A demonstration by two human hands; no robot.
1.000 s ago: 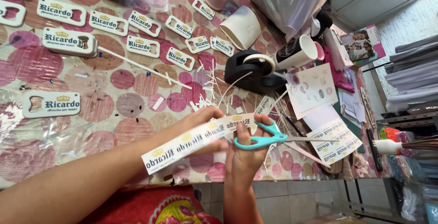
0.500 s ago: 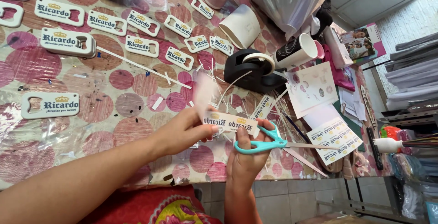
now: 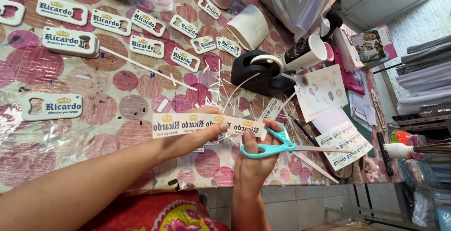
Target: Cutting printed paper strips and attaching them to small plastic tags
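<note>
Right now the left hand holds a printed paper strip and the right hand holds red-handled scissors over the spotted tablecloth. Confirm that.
Not quite. The scissors in the right hand have teal handles, not red; the head view shows this. The rest stands: the left hand holds the printed paper strip over the spotted tablecloth.

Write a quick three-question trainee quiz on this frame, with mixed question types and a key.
1. True or false: the left hand holds a printed paper strip.
2. What does the right hand hold? A) tape roll B) teal-handled scissors C) cup
3. Fill in: the black tape dispenser stands beside a tipped-over paper ____.

Key
1. True; thumb and fingers pinch the strip above the dotted tablecloth.
2. B; fingers are through the handles, blades pointing away from the strip.
3. cup
</note>
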